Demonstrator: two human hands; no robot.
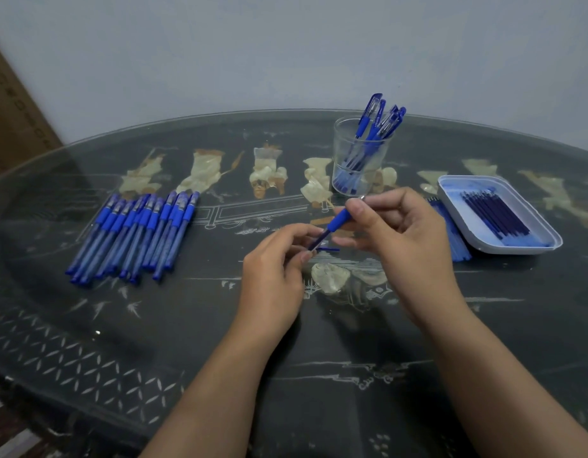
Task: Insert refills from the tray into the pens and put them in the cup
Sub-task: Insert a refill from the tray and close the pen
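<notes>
1. Pen (334, 225) is held in the air between both hands, above the middle of the table (87, 325). It slants from upper right down to lower left.
2. Right hand (396, 233) pinches the pen's upper part, thumb and fingers curled round the blue grip section. A metal tip shows just above the thumb.
3. Left hand (274, 271) pinches the lower, thinner dark end with its fingertips. I cannot tell whether that end is bare refill or clear barrel.
4. The hands are close together, with the pen bridging the short gap between them.
5. Small blue piece (330, 249) lies on the table just below the pen, between the two hands.
6. Cup (342, 143), clear, stands beyond the right hand and holds several pens in cup (372, 117), caps up.
7. Tray (504, 250), white, sits to the right of the right hand, with dark refills (497, 213) lying side by side in it.
8. Loose blue sticks (451, 236) lie on the table just beside the tray's left edge, partly hidden by the right hand.
9. Row of pens (134, 233) lies well to the left of the left hand.
</notes>
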